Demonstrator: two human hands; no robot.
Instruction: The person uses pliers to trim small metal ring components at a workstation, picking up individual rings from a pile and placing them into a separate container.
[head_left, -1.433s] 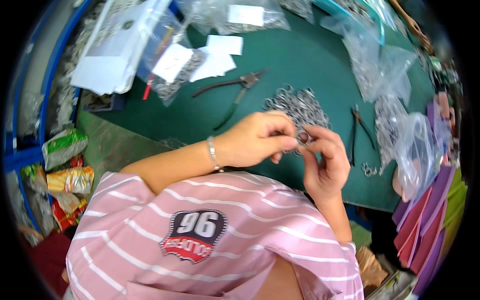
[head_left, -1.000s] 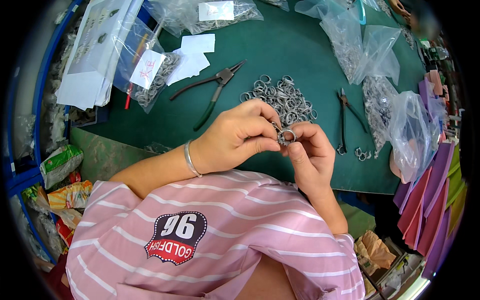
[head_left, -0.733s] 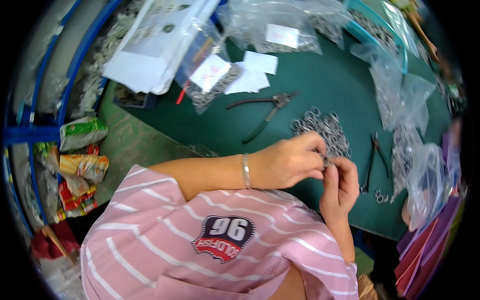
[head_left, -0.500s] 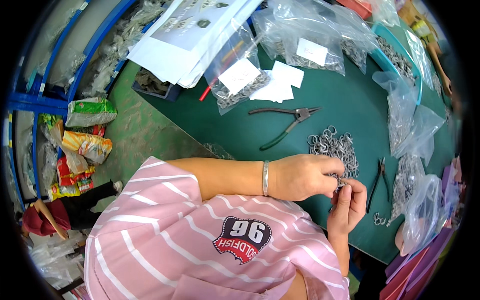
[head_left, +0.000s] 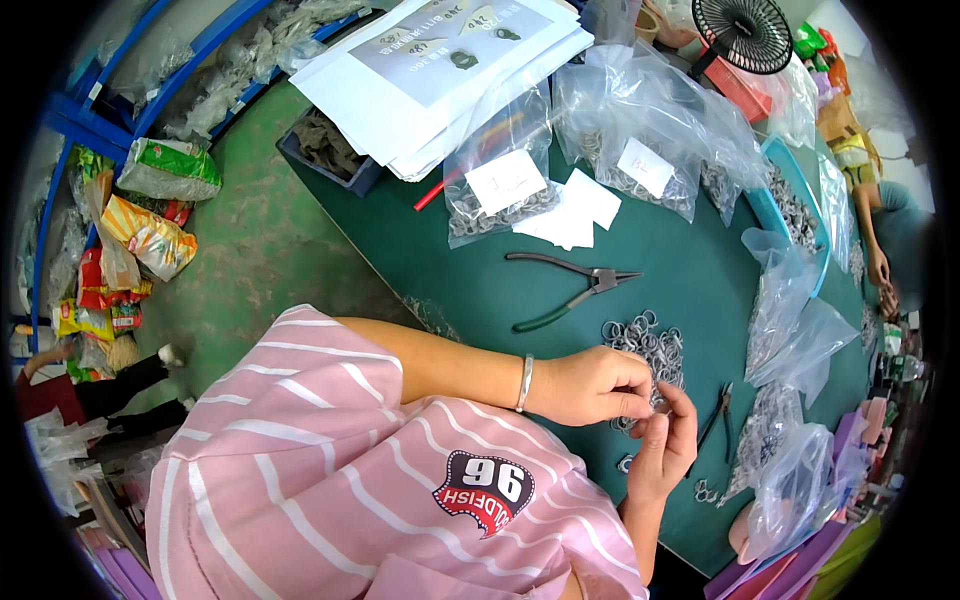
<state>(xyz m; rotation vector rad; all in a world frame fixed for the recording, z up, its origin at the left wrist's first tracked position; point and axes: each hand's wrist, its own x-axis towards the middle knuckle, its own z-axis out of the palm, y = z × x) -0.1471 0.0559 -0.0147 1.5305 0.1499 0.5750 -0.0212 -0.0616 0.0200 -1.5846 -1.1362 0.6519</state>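
Note:
A heap of small grey metal rings (head_left: 650, 345) lies on the green tabletop. My left hand (head_left: 590, 385), with a silver bangle at its wrist, reaches in from the left along the heap's near edge. Its fingers are curled in and its thumb and forefinger pinched. My right hand (head_left: 662, 450) comes up from below, thumb and forefinger bent toward the left fingertips. Both sets of fingertips almost meet; what is between them is too small and covered to tell. Beside my right thumb lies a loose metal piece (head_left: 625, 463).
Circlip pliers (head_left: 600, 280) lie beyond the heap, smaller pliers (head_left: 717, 425) to its right. Bags of metal parts (head_left: 500, 205) and a turquoise tray (head_left: 815, 235) stand farther back. Papers (head_left: 440, 60) cover the far left. At far right a person's arm (head_left: 870, 230) shows.
The view has shifted, bringing a fan and another person's arm into sight. My hands stay together by the heap, their fingertips slightly rearranged.

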